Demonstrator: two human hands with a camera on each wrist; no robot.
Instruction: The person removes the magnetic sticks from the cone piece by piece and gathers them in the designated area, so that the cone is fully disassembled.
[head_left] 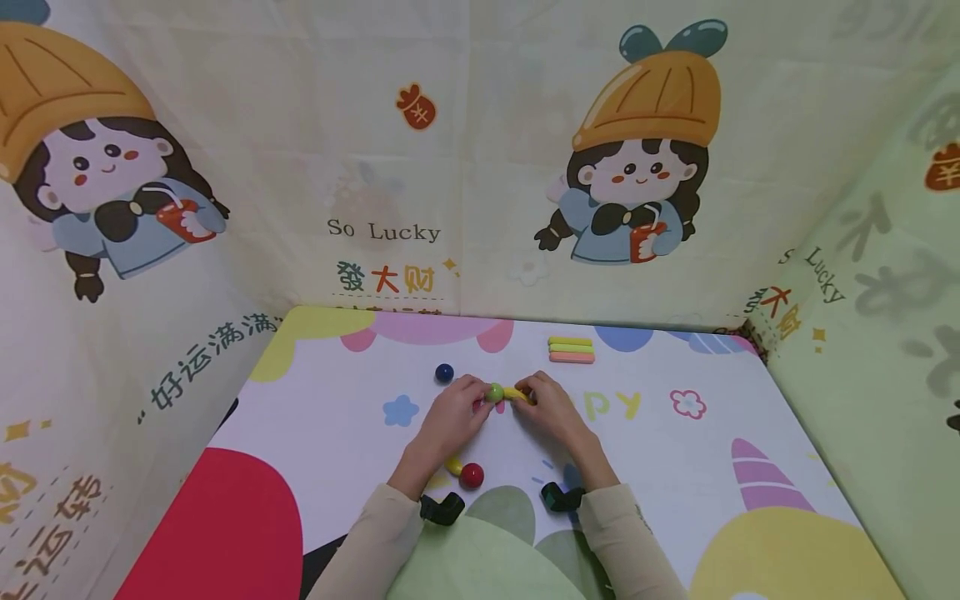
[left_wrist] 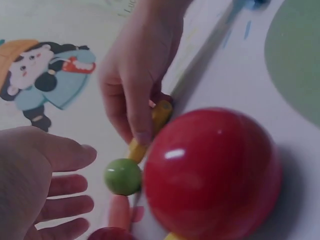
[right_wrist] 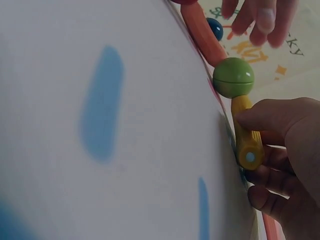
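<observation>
My right hand (head_left: 555, 410) pinches a curved yellow stick (right_wrist: 242, 131) between thumb and fingers. One end of the stick meets a green ball (right_wrist: 233, 77). On the ball's other side is an orange stick (right_wrist: 202, 32), with a dark red ball (left_wrist: 111, 234) at its far end. My left hand (head_left: 454, 414) is beside this chain; in the left wrist view its fingers (left_wrist: 67, 206) are extended and apart from the pieces. Nearer to me, a separate red ball (head_left: 471, 476) with a yellow stick (head_left: 453, 465) lies by the left wrist.
A dark blue ball (head_left: 444, 372) lies just beyond my left hand. Several yellow, lime and pink sticks (head_left: 572, 350) are lined up toward the back of the printed table (head_left: 660, 467). Patterned cloth walls (head_left: 495, 250) stand behind and at both sides.
</observation>
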